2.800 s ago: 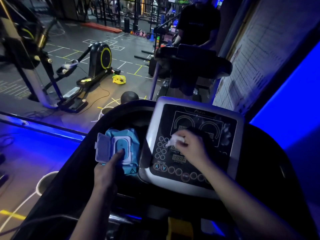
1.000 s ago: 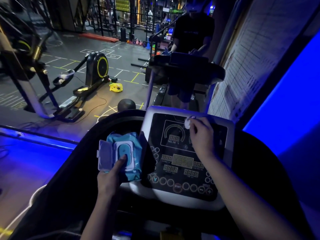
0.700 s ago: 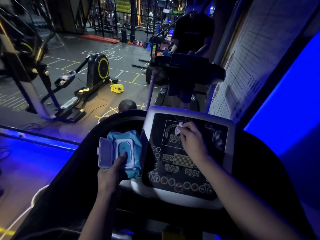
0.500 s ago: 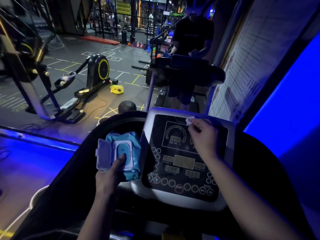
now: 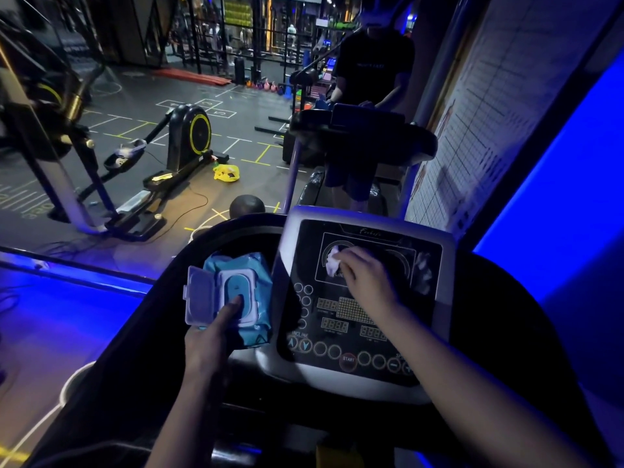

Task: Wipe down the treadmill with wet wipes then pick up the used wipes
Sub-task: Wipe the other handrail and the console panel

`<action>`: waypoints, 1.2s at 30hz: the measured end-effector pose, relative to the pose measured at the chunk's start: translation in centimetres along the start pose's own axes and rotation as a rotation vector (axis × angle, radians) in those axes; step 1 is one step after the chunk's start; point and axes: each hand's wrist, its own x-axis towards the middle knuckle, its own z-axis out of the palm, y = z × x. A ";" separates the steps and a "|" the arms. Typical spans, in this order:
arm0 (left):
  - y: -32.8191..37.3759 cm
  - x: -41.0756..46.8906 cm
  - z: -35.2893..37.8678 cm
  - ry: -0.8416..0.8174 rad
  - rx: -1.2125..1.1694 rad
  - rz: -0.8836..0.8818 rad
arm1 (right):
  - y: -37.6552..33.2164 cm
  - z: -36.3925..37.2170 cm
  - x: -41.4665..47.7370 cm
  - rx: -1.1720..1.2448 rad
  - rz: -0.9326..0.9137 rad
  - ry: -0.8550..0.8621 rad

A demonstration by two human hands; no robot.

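The treadmill console point(image 5: 358, 336) fills the middle of the head view, a black panel in a silver frame. My right hand point(image 5: 363, 276) presses a crumpled white wet wipe point(image 5: 334, 261) against the upper left of the display, fingers curled round it. A blue wet wipe pack point(image 5: 246, 265) with its white lid flipped open to the left lies in the tray left of the console. My left hand point(image 5: 211, 336) holds the pack's near end, thumb on the lid opening.
A dark curved handrail point(image 5: 135, 349) rings the console. A second treadmill point(image 5: 364, 140) with a person standing at it is straight ahead. An elliptical trainer point(image 5: 162, 170), a yellow bag point(image 5: 227, 172) and a dark ball point(image 5: 246, 206) are on the floor at left. A wall with blue light runs on the right.
My right hand with the wipe has slid from the top right of the display down and left across the screen. My left hand has stayed on the pack.
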 end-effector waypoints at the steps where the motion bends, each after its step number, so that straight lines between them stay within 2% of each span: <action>1: 0.1 -0.1 0.0 -0.003 -0.003 0.001 | -0.2 0.1 -0.4 0.016 -0.004 -0.015; 7: 0.4 -0.5 0.0 -0.015 0.017 0.016 | 0.9 -3.2 -0.9 0.114 0.158 0.171; 12: 0.3 -0.6 -0.1 -0.017 0.004 -0.001 | 3.6 -5.3 -0.4 -0.022 0.255 0.272; 14: 0.2 -0.6 -0.1 -0.018 0.010 -0.005 | 3.7 -4.9 -0.8 -0.043 0.224 0.248; 19: -0.3 -0.3 0.0 -0.037 0.038 -0.008 | 1.7 -1.9 -3.4 0.013 0.047 0.011; 21: -0.6 -0.2 0.0 -0.047 0.041 -0.013 | 1.1 -1.3 -4.2 0.040 0.027 -0.032; 24: -0.7 -0.3 -0.1 -0.066 0.036 -0.016 | 0.6 -2.0 -4.2 0.102 0.142 0.029; 28: -0.5 -0.8 -0.2 -0.071 0.056 -0.021 | 1.3 -4.9 -1.6 0.090 0.271 0.276; 30: -0.4 -1.1 -0.1 -0.058 0.053 -0.029 | 2.3 -5.8 -0.1 0.046 0.314 0.320; 32: -0.6 -1.3 -0.2 -0.045 0.066 -0.035 | 2.9 -5.7 0.6 0.014 0.318 0.282; 36: -0.7 -1.5 -0.4 -0.051 0.064 -0.034 | 2.0 -3.4 -0.6 0.045 0.163 0.096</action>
